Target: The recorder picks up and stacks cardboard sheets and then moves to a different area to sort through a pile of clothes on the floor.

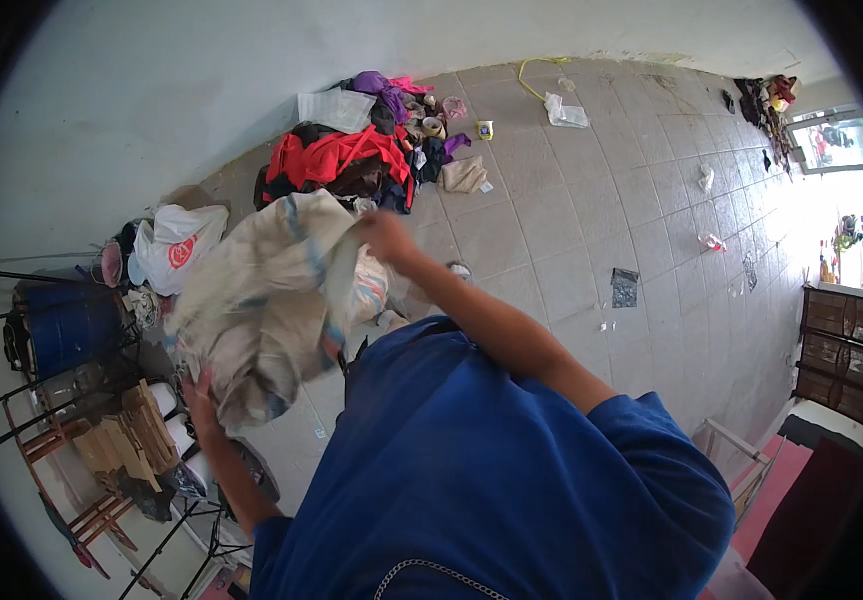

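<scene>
A big off-white woven sack with blue stripes hangs crumpled in front of me, partly smeared by motion. My right hand is closed on its upper right edge. At the sack's lower left edge, my left hand has its fingers closed around the fabric. Beyond the sack lies a heap of clothes with a red garment on top. A second striped sack shows partly behind the one I hold.
A white plastic bag stands against the wall at left. Nearer lie flattened cardboard and a wooden chair frame. A beige cloth, a small tub and scattered plastic scraps lie on the tiled floor.
</scene>
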Tool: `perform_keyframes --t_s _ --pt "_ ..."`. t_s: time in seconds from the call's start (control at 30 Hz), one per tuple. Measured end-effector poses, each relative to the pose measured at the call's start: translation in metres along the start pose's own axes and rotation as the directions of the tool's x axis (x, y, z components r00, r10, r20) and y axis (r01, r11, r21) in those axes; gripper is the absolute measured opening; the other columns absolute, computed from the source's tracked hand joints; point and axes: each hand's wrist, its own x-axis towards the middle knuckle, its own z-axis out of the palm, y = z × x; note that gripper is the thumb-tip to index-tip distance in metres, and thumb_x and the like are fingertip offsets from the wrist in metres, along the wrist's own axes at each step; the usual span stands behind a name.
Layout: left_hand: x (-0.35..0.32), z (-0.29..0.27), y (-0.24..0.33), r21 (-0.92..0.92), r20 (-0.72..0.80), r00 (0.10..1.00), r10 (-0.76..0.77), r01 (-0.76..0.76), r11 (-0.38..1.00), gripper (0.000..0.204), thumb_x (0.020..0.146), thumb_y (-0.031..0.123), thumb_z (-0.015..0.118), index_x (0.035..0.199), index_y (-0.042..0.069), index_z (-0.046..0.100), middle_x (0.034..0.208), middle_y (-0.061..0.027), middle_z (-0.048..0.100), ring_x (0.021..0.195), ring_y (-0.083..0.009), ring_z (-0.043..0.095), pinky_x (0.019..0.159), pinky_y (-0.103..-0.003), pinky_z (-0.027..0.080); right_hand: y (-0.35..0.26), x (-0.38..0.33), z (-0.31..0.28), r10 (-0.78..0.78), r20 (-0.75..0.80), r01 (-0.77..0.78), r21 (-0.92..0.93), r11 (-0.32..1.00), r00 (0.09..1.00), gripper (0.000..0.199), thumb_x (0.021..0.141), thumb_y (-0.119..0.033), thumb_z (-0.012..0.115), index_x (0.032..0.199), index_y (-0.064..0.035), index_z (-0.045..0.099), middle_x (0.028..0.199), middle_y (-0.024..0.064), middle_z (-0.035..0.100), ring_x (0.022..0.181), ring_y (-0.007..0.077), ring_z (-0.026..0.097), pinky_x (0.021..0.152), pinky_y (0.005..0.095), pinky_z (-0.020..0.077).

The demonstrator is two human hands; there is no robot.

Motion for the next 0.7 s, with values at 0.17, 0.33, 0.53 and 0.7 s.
perform_keyframes --t_s 0.17,0.33,0.53,0.7 --pt "-0.032 -0.031 -0.027 0.137 -0.165 0.963 -0.215 0.238 0.962 0.058 0.083 0.036 0.062 0.123 -0.004 0.049 0.117 -0.0174 0.055 0.102 -0.0260 0.055 0.088 -0.037 0.042 0.009 -0.001 -0.031 0.307 0.200 -0.310 0.878 0.366 0.930 0.033 0.088 -0.015 0.038 0.116 -0.0044 0.052 0.112 0.0117 0.059 0.102 0.0239 0.057 0.093 0.0421 0.0444" --pt "-0.057 -0.033 0.002 0.659 0.168 0.960 -0.223 0.058 0.750 0.067 0.067 0.019 0.077 0.126 0.007 0.049 0.123 -0.0181 0.051 0.108 -0.0331 0.052 0.092 -0.039 0.040 -0.004 -0.017 0.031 -0.080 0.407 -0.330 0.827 0.455 0.910 0.040 0.092 -0.032 0.031 0.113 -0.0087 0.057 0.107 0.0105 0.059 0.096 0.0241 0.058 0.092 0.0384 0.0435" --pt "-0.078 0.032 0.074 0.406 0.550 0.830 0.098 -0.368 0.837 0.090 0.059 0.013 0.079 0.136 0.007 0.032 0.141 -0.0177 0.032 0.130 -0.0322 0.032 0.107 -0.036 0.027 -0.028 -0.040 0.065 0.028 0.469 -0.201 0.323 0.925 0.883 0.044 0.089 -0.037 0.035 0.116 -0.0059 0.050 0.104 0.0108 0.057 0.092 0.0229 0.056 0.073 0.0385 0.0461" --pt "-0.065 0.138 0.059 0.391 0.481 0.872 0.092 -0.307 0.867 0.050 0.076 0.013 0.065 0.121 0.000 0.048 0.108 -0.0209 0.058 0.108 -0.0329 0.053 0.090 -0.037 0.041 -0.046 -0.044 0.039 -0.190 0.706 0.371 -0.111 0.922 0.682 0.042 0.091 -0.032 0.036 0.123 -0.0063 0.047 0.107 0.0199 0.057 0.092 0.0288 0.056 0.078 0.0404 0.0455"
